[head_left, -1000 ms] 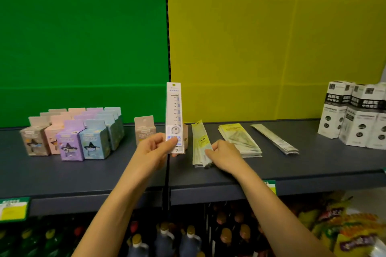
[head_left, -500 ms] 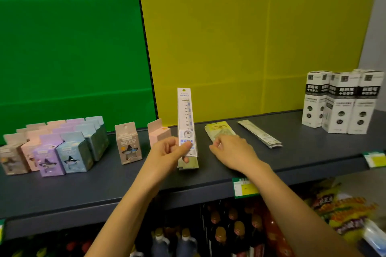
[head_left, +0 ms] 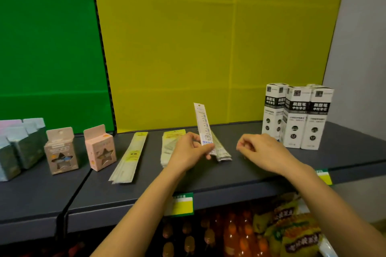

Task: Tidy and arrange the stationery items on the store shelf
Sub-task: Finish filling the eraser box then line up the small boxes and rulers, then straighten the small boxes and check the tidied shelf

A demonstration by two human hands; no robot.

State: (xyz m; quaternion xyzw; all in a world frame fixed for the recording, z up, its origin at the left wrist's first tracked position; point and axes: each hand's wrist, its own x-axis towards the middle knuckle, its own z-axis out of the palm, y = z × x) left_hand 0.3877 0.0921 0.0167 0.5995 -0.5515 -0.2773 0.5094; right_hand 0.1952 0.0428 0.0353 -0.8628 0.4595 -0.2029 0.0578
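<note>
My left hand [head_left: 188,150] grips a packaged ruler [head_left: 203,123] by its lower end and holds it nearly upright over a flat pile of ruler packs [head_left: 221,150] on the dark shelf [head_left: 261,171]. My right hand [head_left: 263,150] hovers just right of that pile, fingers loosely curled, holding nothing. A yellow-labelled pile of set-square packs [head_left: 170,142] lies partly behind my left hand. Further left lies a long pile of ruler packs [head_left: 129,158].
Two small star-window boxes, one brown [head_left: 60,150] and one pink [head_left: 100,148], stand left of the piles, with more pastel boxes [head_left: 18,144] at the far left. Three tall black-and-white refill boxes [head_left: 296,115] stand at the right. Bottles and snack bags fill the shelf below.
The view has swung right. My left hand carried the ruler rightwards, from the leftmost pile to the pile on the right. My right hand left the packs and moved right, empty.
</note>
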